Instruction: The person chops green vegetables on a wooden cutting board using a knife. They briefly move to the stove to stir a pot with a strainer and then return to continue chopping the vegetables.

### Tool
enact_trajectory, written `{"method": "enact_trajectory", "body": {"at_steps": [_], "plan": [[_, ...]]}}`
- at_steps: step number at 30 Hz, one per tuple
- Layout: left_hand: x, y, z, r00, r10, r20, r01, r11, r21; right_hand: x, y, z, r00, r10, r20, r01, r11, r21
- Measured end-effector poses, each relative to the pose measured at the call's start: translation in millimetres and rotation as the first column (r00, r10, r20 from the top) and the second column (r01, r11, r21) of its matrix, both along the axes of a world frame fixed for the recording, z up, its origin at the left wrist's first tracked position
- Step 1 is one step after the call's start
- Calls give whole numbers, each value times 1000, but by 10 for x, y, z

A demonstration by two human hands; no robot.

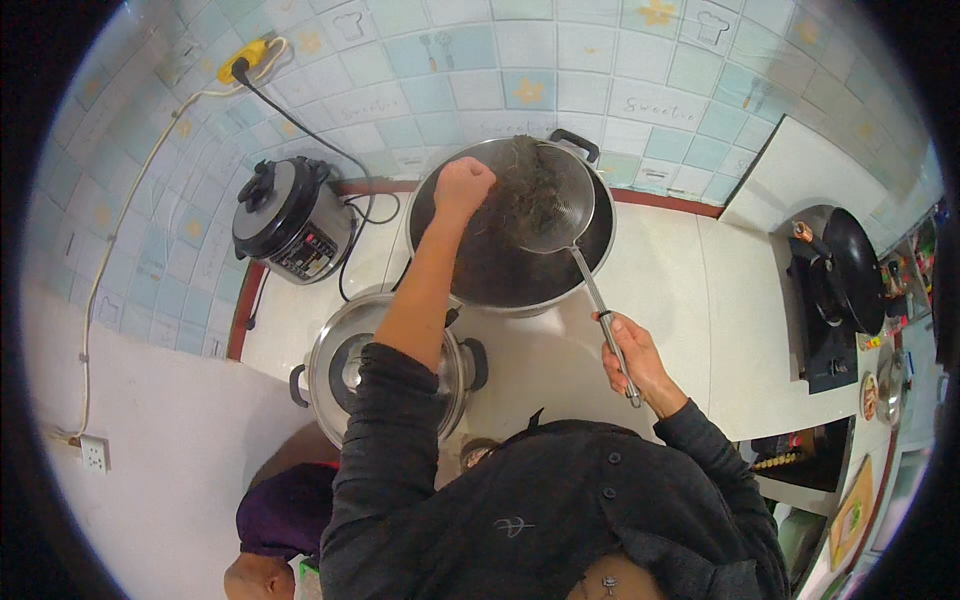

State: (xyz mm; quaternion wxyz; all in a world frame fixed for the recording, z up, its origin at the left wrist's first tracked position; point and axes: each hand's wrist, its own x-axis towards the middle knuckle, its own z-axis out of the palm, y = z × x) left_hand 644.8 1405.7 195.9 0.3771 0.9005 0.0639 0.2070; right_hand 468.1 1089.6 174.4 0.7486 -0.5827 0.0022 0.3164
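My right hand [631, 356] grips the metal handle of a round wire-mesh strainer [571, 214]. In the mesh lies a heap of dark, wet-looking leafy matter [534, 187], part of it hanging over the left rim. The strainer is over a large metal pot [517, 306] holding dark liquid [487, 255]. To the left of the mesh, my left hand [463, 187] is above the pot with its fingers curled into a fist; nothing shows in it. Below my left forearm a second, lidded steel pot [322, 375] is partly covered by my sleeve.
An electric pressure cooker [289, 221] stands at the left, its cord running to a yellow socket [244, 61] on the tiled wall. To the right are a black wok [855, 270] and a gas stove [825, 360]. A person [281, 517] is at the lower left.
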Motion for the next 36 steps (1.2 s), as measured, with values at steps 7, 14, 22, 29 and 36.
{"method": "enact_trajectory", "body": {"at_steps": [7,14,22,29,36], "plan": [[-267,232,140,995,-87,-40,76,972,-221,10,54,56,996,-4,90,23,979,-204],[-449,393,-99,997,-77,-20,76,996,-48,109,61,182,940,139,313,57,838,-543],[-768,272,-294,988,-51,-147,69,991,119,345,-82,230,585,540,605,271,573,-773],[-1096,316,-431,999,-18,51,3,960,280,902,114,397,439,710,550,501,315,-806],[-1316,351,-448,875,58,480,-160,972,174,1207,185,387,662,580,474,193,479,-856]]}}
